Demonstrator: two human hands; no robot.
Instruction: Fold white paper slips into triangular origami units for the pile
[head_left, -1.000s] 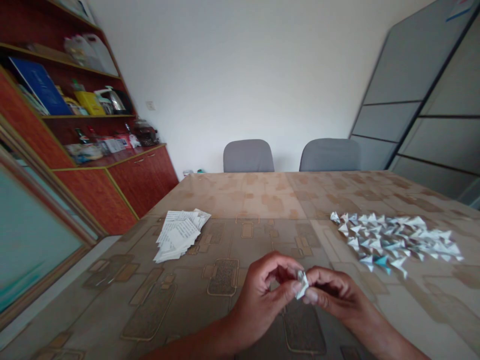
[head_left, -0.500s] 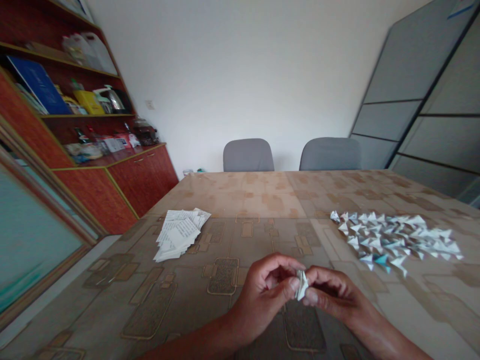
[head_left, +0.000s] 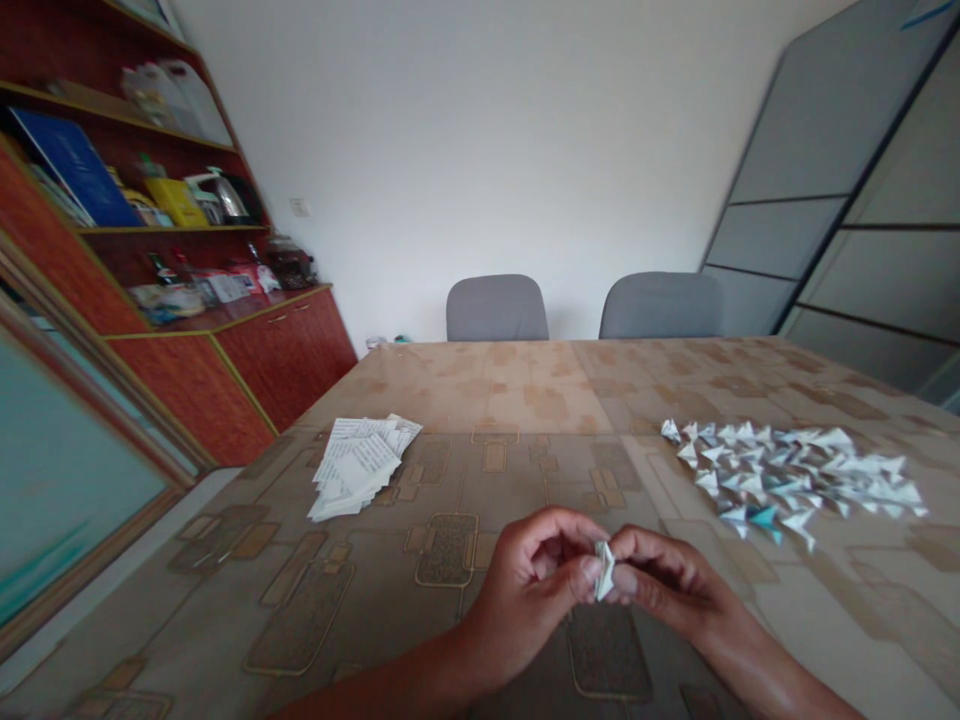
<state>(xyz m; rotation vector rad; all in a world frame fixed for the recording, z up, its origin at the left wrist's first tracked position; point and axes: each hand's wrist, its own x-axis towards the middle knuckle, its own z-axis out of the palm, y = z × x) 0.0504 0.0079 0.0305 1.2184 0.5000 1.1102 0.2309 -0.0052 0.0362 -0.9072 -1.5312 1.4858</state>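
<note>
Above the near part of the table, a small folded paper piece (head_left: 604,572) is pinched between both hands. My left hand (head_left: 536,568) grips its left side between thumb and fingers. From the right, my right hand (head_left: 664,575) has its thumb and fingertips closed on the other side. The fingers partly cover the paper. To the right lie rows of folded paper pieces (head_left: 795,478), mostly white with one bluish-green. A loose stack of printed paper slips (head_left: 361,465) rests on the table to the left.
The table (head_left: 525,390) has a patterned cover. Two grey chairs (head_left: 497,308) stand behind its far edge. At the left is a red-brown cabinet (head_left: 292,345) with bottles, a kettle and a blue folder on its shelves. Grey panelled doors (head_left: 795,180) stand at the right.
My right thumb and fingertips have shifted slightly in against the paper piece, which looks a little narrower. My left hand is almost still. The slips and the rows lie as before.
</note>
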